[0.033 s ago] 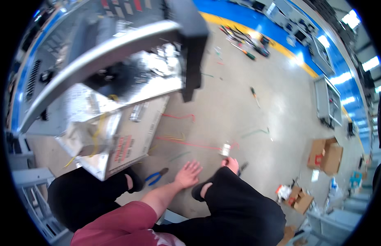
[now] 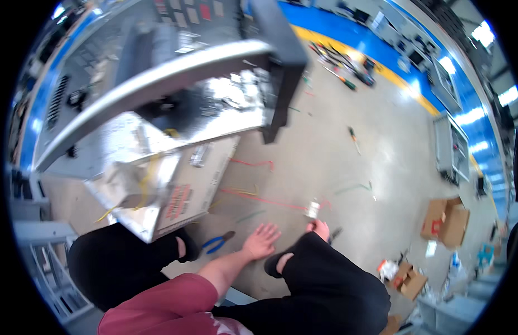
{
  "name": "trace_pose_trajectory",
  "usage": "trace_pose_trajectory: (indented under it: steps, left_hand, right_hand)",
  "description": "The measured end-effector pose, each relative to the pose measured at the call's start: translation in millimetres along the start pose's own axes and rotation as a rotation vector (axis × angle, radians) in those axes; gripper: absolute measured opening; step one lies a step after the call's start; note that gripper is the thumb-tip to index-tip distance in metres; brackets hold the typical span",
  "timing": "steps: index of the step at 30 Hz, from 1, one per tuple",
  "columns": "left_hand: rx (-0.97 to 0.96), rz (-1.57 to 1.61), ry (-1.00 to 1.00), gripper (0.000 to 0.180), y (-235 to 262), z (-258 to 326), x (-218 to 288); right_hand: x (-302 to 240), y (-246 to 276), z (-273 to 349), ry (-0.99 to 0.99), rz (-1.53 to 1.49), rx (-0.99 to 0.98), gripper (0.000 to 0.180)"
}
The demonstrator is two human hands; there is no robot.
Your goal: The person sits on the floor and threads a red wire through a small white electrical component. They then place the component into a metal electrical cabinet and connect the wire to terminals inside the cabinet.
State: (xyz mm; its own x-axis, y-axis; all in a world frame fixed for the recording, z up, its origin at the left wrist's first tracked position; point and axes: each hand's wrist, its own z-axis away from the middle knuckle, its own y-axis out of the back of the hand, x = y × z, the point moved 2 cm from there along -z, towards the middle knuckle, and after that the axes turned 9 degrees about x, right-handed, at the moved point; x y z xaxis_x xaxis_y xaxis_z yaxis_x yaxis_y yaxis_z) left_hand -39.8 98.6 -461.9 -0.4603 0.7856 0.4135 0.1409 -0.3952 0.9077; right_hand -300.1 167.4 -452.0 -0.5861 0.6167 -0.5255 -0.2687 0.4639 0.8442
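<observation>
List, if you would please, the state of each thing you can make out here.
Left hand: open, spread
Right hand: partly hidden, grip unclear
White piece: just beyond the right hand, whether held unclear
Blue-handled pliers: lying on the floor, handles apart
Lone screwdriver: lying flat
Long red wire: uncoiled
Larger cardboard box: open
Smaller cardboard box: open

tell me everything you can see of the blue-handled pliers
The pliers lie on the grey floor, between the person's dark left shoe and left hand, touching neither. Two slim blue handles, coated by the look of them, are spread apart and point to the lower left; the short dark head, seemingly metal, points to the upper right. Whether its jaws are parted is too small to tell.
</observation>
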Motion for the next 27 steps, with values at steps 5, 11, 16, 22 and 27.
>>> trace_pose_trajectory:
  steps: [5, 11, 16, 22, 27]
  left_hand:
    - [0.070, 0.112, -0.025, 0.071, 8, 11, -4]
    - [-0.201, 0.088, 0.009, 0.065, 52, -1, 1]
    - [-0.354, 0.356, 0.379, 0.047, 93, -12, 16]
    - [-0.388, 0.411, 0.309, 0.044, 156, 28, 21]
    - [-0.300, 0.337, 0.197, 0.045, 287, 72, 27]
  right_hand:
    - [-9, 4, 8, -0.040, -0.011, 0.015, 0.008]
    - [-78, 51, -32, -0.010, -0.037, -0.010, 0.011]
    - [-138, 85, -73, 0.036, -0.197, 0.062, 0.012]
    - [-205, 115, -104, 0.099, -0.380, 0.120, 0.013]
    - [-230, 144, -124, 0.132, -0.493, 0.155, 0.014]
